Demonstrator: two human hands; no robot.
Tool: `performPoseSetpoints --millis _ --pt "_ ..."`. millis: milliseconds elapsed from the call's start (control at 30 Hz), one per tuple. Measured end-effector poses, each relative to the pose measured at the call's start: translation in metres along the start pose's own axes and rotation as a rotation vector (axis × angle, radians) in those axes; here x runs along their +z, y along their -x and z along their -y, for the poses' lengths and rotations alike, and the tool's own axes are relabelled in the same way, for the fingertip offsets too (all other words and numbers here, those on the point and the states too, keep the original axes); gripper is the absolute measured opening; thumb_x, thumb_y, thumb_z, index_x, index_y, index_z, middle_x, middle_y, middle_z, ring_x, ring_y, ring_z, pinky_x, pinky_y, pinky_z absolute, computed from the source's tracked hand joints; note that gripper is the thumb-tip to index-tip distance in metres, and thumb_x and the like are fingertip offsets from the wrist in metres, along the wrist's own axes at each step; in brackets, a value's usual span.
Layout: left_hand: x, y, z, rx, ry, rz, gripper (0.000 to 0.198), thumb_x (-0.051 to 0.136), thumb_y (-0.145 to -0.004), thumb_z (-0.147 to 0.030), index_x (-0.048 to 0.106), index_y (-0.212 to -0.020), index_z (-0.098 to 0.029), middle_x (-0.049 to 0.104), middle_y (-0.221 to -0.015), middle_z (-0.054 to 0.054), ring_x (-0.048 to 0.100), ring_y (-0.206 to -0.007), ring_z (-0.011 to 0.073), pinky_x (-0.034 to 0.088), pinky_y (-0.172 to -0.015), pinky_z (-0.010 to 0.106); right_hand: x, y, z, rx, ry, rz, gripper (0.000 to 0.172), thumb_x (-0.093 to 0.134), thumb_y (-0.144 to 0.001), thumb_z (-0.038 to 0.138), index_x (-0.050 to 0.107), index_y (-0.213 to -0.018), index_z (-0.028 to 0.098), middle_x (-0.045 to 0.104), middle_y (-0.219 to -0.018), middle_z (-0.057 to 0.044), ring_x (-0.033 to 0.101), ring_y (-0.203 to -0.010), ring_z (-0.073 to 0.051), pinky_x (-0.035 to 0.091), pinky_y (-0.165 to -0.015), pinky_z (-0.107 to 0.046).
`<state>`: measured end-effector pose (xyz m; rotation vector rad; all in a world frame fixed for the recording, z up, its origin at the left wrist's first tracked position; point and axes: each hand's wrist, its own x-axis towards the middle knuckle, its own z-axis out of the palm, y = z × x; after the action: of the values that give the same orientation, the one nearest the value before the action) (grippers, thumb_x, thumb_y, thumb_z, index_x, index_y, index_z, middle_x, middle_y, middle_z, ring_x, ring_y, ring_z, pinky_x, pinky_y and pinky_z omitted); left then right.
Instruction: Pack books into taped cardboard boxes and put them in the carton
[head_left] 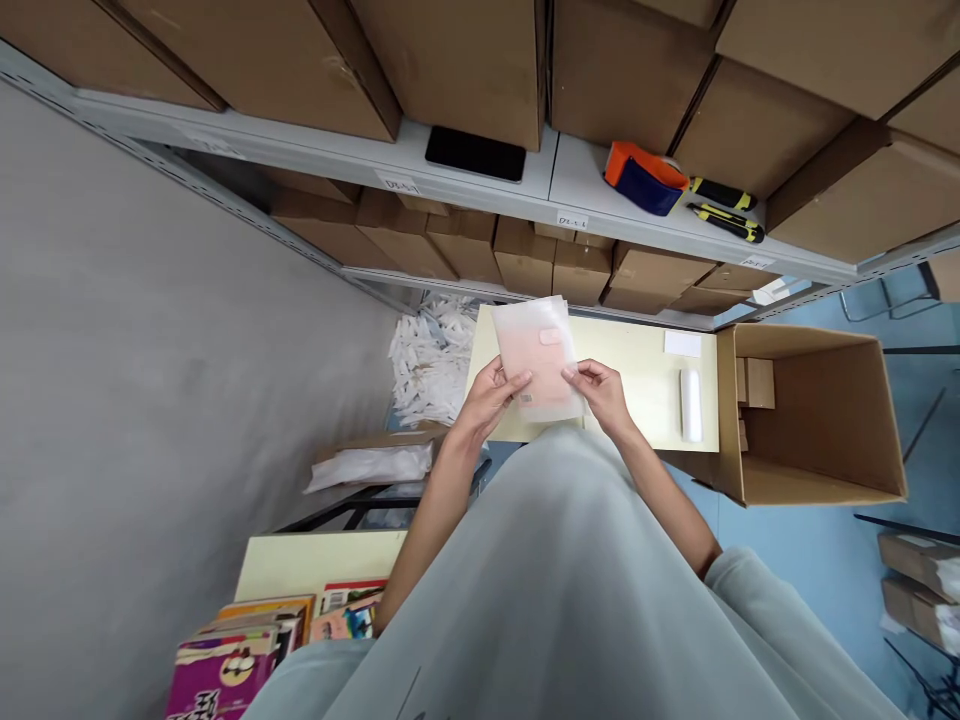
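Seemingly handling translucent packet (541, 372), pinched in nearly closed left hand (489, 398) and right hand (602, 393); next, probably needs even grip.

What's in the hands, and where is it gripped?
A translucent sleeve with a pink item inside; left hand holds its lower left edge, right hand its lower right edge.

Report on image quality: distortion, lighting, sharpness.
Head view: wide-angle distortion, the shelf slanting across the top; head view: soft, diffuse light, no harsh shadows on the wall; head view: left hand, right hand and pale packet look reasonably sharp, but the packet's small print is unreadable.
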<state>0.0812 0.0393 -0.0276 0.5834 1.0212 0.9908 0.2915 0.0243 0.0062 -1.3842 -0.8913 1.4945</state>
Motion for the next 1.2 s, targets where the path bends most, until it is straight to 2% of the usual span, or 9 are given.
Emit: performPoseSetpoints --millis 300,500,667,800,867,967,1067,1133,1200 --pt "0.028 0.001 -0.004 0.070 0.034 -0.044 0.068 0.105 -0.069 -0.056 0.082 -0.120 -0.017 0.086 -0.123 0.014 0.079 -0.120 0.0303 0.063 -0.102 0.037 -0.025 0.007 0.011 -0.107 0.051 -0.089 0.040 0.095 -0.076 0.062 0.083 -0.082 0.024 0.076 -0.094 -0.003 0.065 -0.088 -0.020 0.054 -0.080 -0.032" --pt "0.037 -0.002 0.011 0.054 -0.086 -0.016 0.078 0.096 -0.076 -0.069 0.077 -0.129 -0.016 0.080 -0.137 0.021 0.076 -0.127 0.0359 0.063 -0.106 0.046 -0.042 0.002 0.006 -0.063 0.147 -0.117 0.056 0.083 -0.083 0.079 0.078 -0.090 0.023 0.070 -0.080 -0.001 0.057 -0.069 -0.017 0.047 -0.063 -0.030" --pt "0.049 0.005 0.002 0.439 -0.620 -0.253 0.102 0.088 -0.087 -0.070 0.047 -0.171 -0.029 0.037 -0.184 0.021 0.039 -0.169 0.0416 0.041 -0.133 0.061 -0.051 0.008 0.016 -0.341 0.496 -0.043 0.048 0.066 -0.104 0.071 0.076 -0.094 0.025 0.077 -0.096 -0.006 0.070 -0.089 -0.022 0.055 -0.078 -0.034" --pt "0.063 0.012 -0.027 0.670 -1.138 0.007 0.058 0.078 -0.100 -0.059 0.070 -0.152 -0.034 0.027 -0.190 0.010 0.006 -0.179 0.0434 0.015 -0.141 0.071 -0.060 0.013 0.030 -0.507 0.784 0.113 0.042 0.051 -0.117 0.056 0.076 -0.105 0.026 0.079 -0.110 -0.010 0.074 -0.099 -0.024 0.056 -0.087 -0.035" --pt "0.066 0.010 -0.038 0.665 -1.254 0.117 0.031 0.073 -0.105 -0.051 0.082 -0.127 -0.032 0.041 -0.184 0.008 0.012 -0.178 0.0434 0.010 -0.141 0.073 -0.065 0.013 0.036 -0.545 0.862 0.163 0.041 0.047 -0.120 0.052 0.075 -0.108 0.025 0.080 -0.112 -0.010 0.075 -0.101 -0.025 0.055 -0.088 -0.035" --pt "0.066 0.004 -0.044 0.599 -1.260 0.221 0.022 0.068 -0.108 -0.044 0.084 -0.106 -0.028 0.066 -0.163 0.008 0.039 -0.169 0.0390 0.015 -0.142 0.069 -0.071 0.011 0.040 -0.568 0.926 0.212 0.041 0.044 -0.121 0.050 0.075 -0.110 0.025 0.080 -0.113 -0.010 0.076 -0.103 -0.024 0.055 -0.090 -0.034" --pt "0.065 -0.003 -0.042 0.503 -1.126 0.272 0.028 0.072 -0.106 -0.044 0.079 -0.127 -0.028 0.080 -0.135 0.008 0.071 -0.137 0.0313 0.041 -0.133 0.057 -0.075 0.010 0.043 -0.560 0.955 0.238 0.042 0.041 -0.122 0.049 0.075 -0.114 0.025 0.080 -0.116 -0.010 0.076 -0.105 -0.025 0.055 -0.091 -0.034" --pt "0.065 -0.006 -0.039 0.452 -1.028 0.282 0.041 0.078 -0.101 -0.049 0.077 -0.137 -0.028 0.082 -0.117 0.006 0.077 -0.114 0.0283 0.053 -0.118 0.048 -0.077 0.010 0.044 -0.555 0.967 0.249 0.042 0.041 -0.122 0.048 0.076 -0.115 0.025 0.080 -0.117 -0.010 0.075 -0.106 -0.025 0.054 -0.090 -0.034" --pt "0.067 -0.008 -0.038 0.442 -0.976 0.287 0.038 0.080 -0.098 -0.056 0.084 -0.123 -0.028 0.079 -0.104 0.006 0.074 -0.104 0.0281 0.055 -0.107 0.042 -0.077 0.010 0.044 -0.553 0.973 0.266 0.043 0.041 -0.122 0.048 0.076 -0.115 0.025 0.080 -0.117 -0.010 0.075 -0.105 -0.025 0.054 -0.091 -0.034"
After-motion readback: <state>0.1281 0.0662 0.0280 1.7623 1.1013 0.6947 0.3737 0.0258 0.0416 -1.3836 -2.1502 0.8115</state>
